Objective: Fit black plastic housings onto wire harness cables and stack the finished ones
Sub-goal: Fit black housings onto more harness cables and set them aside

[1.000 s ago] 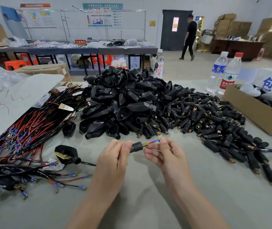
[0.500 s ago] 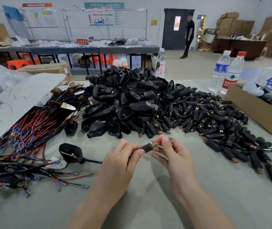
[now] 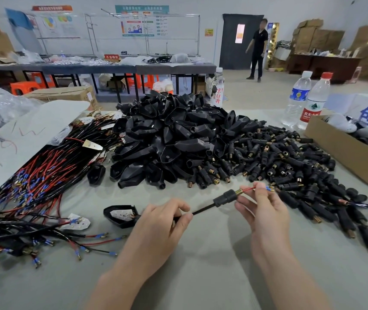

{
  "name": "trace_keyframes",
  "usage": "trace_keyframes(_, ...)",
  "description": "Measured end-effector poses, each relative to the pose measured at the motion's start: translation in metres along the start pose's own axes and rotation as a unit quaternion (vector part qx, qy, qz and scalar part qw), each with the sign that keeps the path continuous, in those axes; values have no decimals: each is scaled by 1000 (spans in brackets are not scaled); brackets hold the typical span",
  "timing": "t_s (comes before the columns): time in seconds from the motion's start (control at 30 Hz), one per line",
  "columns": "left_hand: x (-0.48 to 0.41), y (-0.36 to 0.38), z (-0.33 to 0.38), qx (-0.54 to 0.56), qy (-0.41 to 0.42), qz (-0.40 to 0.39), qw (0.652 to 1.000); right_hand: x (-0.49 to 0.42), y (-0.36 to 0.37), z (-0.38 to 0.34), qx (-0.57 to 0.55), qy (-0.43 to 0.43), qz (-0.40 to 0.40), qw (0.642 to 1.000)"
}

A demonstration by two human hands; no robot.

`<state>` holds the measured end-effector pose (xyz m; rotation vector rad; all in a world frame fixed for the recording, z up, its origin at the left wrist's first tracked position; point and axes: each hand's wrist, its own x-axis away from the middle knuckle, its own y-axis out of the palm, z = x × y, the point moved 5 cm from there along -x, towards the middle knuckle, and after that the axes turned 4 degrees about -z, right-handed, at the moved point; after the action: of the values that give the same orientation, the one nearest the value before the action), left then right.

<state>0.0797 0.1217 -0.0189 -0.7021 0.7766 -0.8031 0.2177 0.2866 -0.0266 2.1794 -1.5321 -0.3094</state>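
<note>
Cylindrical black housing [image 3: 225, 198] — thin cable [image 3: 203, 209].

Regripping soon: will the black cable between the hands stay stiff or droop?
Likely droops: the black cable runs straight only between left hand and right hand; loose harness cables lie curved. The housing on it may slide.

Left hand [image 3: 156, 222] slid back along cable [image 3: 203, 209], off connector [image 3: 225, 198].

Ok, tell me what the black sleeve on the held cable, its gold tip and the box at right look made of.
Black sleeve: probably moulded plastic or rubber, smooth with a dull sheen. Gold tip: likely brass, judging by its yellow metallic glint. Box: brown cardboard, matte, with plain folded walls.
</note>
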Motion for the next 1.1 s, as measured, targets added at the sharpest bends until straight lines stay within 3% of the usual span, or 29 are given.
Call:
trace_keyframes(0.13, -1, -5, 8, -21, 31, 59, 998, -1, 5, 12, -84, 80, -29, 993)
trace_keyframes(0.37, 0, -9, 9, 0, 14, 111, 994, 16, 33, 38, -113, 198, -156, 961)
trace_keyframes(0.57, -1, -6, 8, 13, 11, 131, 991, 19, 37, 37, -92, 167, -187, 964)
trace_keyframes(0.67, -2, -6, 14, -44, 47, 145, 987, 19, 36, 34, -70, 140, -187, 970)
trace_keyframes(0.87, -2, -4, 3, -189, 56, 111, 974, 6, 18, 21, 1, 58, -111, 992)
trace_keyframes(1.1, -2, -6, 0, -222, 86, 133, 962, 3, 20, 19, 23, 28, -131, 991)
